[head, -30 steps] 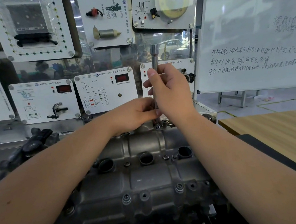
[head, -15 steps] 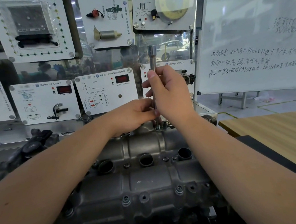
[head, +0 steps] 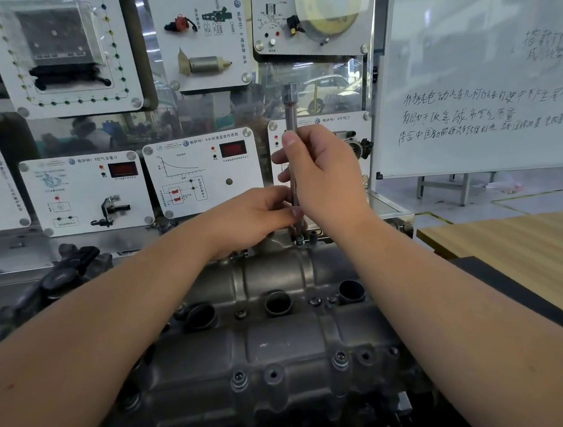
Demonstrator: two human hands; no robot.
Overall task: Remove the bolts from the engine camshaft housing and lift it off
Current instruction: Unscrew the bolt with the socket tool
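The grey cast camshaft housing [head: 279, 344] lies across the engine in front of me, with three round plug holes along its middle. A long metal socket extension [head: 289, 109] stands upright on a bolt [head: 299, 242] at the housing's far edge. My right hand [head: 325, 178] grips the shaft of the tool near its middle. My left hand [head: 253, 219] pinches the tool's lower end just above the bolt. Other bolts [head: 339, 359] sit along the housing's near edge.
White training panels [head: 204, 172] with sensors and displays hang behind the engine. A whiteboard [head: 486, 66] with handwriting stands at the right. A wooden table [head: 517, 245] lies to the right, edged by a black mat [head: 522, 297]. Black engine parts [head: 56, 283] protrude at the left.
Both hands stay on the upright tool at the far bolt. The view has shifted slightly; no clear movement of the tool.
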